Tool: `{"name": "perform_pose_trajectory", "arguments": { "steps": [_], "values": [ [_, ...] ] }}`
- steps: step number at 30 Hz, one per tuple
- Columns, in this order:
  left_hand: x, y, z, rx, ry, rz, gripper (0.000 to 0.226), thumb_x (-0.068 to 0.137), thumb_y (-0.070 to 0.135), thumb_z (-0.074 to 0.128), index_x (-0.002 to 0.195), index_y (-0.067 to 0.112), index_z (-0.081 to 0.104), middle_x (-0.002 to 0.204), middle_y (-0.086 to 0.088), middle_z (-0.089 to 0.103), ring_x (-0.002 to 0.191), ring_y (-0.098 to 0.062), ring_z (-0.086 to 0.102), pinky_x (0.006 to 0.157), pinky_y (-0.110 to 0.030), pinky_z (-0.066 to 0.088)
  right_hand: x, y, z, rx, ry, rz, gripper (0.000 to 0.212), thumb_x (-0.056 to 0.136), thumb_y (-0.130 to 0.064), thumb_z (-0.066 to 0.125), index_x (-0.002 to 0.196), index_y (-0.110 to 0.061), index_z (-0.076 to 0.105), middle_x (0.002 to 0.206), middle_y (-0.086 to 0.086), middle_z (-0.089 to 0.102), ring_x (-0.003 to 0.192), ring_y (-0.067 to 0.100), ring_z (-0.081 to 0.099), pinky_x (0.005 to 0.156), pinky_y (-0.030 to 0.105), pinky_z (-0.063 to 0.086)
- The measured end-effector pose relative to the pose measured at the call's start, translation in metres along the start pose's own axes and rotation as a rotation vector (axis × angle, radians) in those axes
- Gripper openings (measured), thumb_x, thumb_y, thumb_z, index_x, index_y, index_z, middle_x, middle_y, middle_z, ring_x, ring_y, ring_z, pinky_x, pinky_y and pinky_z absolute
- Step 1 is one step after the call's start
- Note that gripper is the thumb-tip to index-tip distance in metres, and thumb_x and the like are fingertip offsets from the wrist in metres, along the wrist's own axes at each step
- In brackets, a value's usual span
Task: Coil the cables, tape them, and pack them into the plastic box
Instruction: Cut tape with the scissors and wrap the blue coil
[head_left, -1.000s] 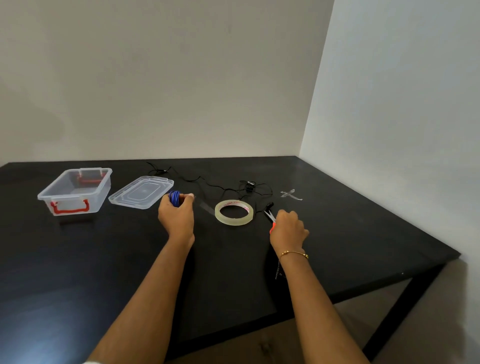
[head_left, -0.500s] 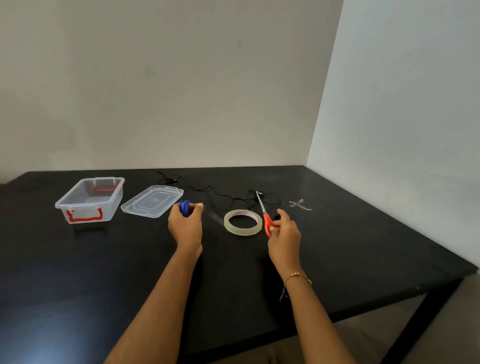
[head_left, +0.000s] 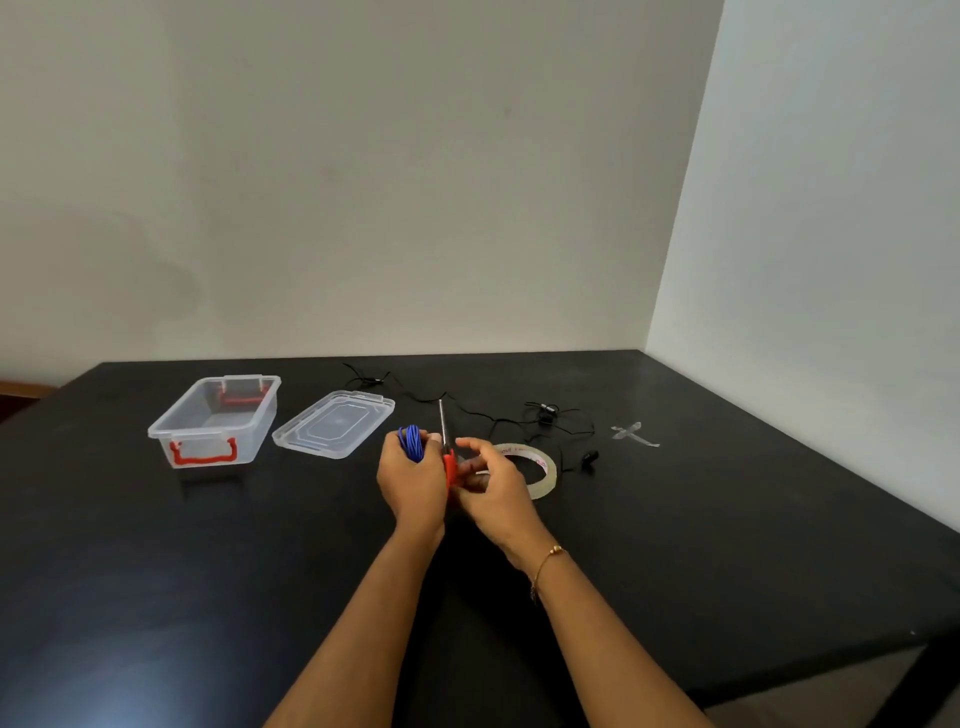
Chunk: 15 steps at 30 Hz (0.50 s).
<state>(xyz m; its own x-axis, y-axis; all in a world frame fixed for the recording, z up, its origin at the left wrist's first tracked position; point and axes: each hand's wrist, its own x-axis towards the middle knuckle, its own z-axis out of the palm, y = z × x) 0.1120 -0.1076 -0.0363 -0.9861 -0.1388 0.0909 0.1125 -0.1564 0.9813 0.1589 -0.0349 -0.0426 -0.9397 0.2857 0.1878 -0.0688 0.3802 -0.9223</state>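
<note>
My left hand (head_left: 410, 483) grips a small coil of blue cable (head_left: 412, 441) above the black table (head_left: 208, 571). My right hand (head_left: 493, 486) holds red-handled scissors (head_left: 448, 457) right beside it, blades pointing up and away. A roll of clear tape (head_left: 537, 467) lies flat just right of my hands. A loose black cable (head_left: 540, 418) sprawls behind the tape. The clear plastic box (head_left: 213, 426) with red handles stands open at the left, its lid (head_left: 335, 431) lying beside it.
Crossed strips of clear tape (head_left: 635, 434) stick to the table at the right. Walls close off the table's far and right sides. The table's front right corner drops to the floor.
My right hand picked the scissors up from the table right of the tape and carried them left, next to the blue coil. My left hand kept its hold on the coil.
</note>
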Motion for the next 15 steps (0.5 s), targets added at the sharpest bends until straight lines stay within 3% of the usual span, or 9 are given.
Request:
{"name": "perform_pose_trajectory", "arguments": {
  "steps": [3, 7, 10, 13, 15],
  "values": [
    [0.003, 0.002, -0.002, 0.037, 0.014, 0.067, 0.026, 0.087, 0.008, 0.059, 0.073, 0.028, 0.048, 0.078, 0.001, 0.055, 0.078, -0.018, 0.059, 0.073, -0.031, 0.052, 0.002, -0.001, 0.002, -0.085, 0.016, 0.001, 0.055, 0.085, 0.0, 0.059, 0.136, -0.011, 0.042, 0.094, 0.0, 0.06, 0.093, 0.011, 0.058, 0.087, 0.023, 0.051],
    [0.01, 0.003, -0.005, -0.019, 0.073, 0.065, 0.024, 0.086, 0.01, 0.061, 0.074, 0.027, 0.049, 0.084, -0.007, 0.058, 0.076, -0.016, 0.057, 0.065, -0.022, 0.047, 0.006, 0.003, -0.014, -0.189, 0.217, -0.02, 0.04, 0.088, -0.006, 0.058, 0.127, -0.008, 0.054, 0.107, 0.007, 0.065, 0.095, 0.006, 0.055, 0.088, 0.018, 0.047],
    [0.014, 0.002, -0.008, -0.074, 0.102, -0.001, 0.025, 0.086, 0.009, 0.06, 0.074, 0.028, 0.049, 0.083, 0.0, 0.055, 0.075, -0.012, 0.055, 0.066, -0.02, 0.045, 0.0, 0.003, -0.025, 0.105, 0.218, 0.108, 0.027, 0.086, -0.01, 0.061, 0.113, -0.014, 0.063, 0.097, 0.002, 0.067, 0.089, 0.009, 0.062, 0.068, 0.017, 0.049],
    [0.018, 0.001, -0.01, -0.1, 0.107, -0.038, 0.023, 0.086, 0.009, 0.061, 0.075, 0.026, 0.05, 0.081, 0.002, 0.053, 0.075, -0.011, 0.053, 0.065, -0.019, 0.044, -0.015, -0.006, -0.023, 0.553, 0.045, 0.362, 0.015, 0.088, -0.016, 0.06, 0.102, -0.015, 0.065, 0.085, 0.003, 0.068, 0.07, 0.006, 0.061, 0.048, 0.016, 0.043],
    [0.019, 0.0, -0.011, -0.103, 0.109, -0.043, 0.018, 0.086, 0.009, 0.061, 0.08, 0.023, 0.052, 0.081, 0.002, 0.053, 0.075, -0.011, 0.053, 0.064, -0.017, 0.044, -0.022, -0.01, -0.019, 0.762, -0.108, 0.493, 0.023, 0.089, -0.03, 0.056, 0.097, -0.01, 0.064, 0.082, 0.005, 0.064, 0.066, 0.008, 0.058, 0.04, 0.015, 0.042]
  ]
}}
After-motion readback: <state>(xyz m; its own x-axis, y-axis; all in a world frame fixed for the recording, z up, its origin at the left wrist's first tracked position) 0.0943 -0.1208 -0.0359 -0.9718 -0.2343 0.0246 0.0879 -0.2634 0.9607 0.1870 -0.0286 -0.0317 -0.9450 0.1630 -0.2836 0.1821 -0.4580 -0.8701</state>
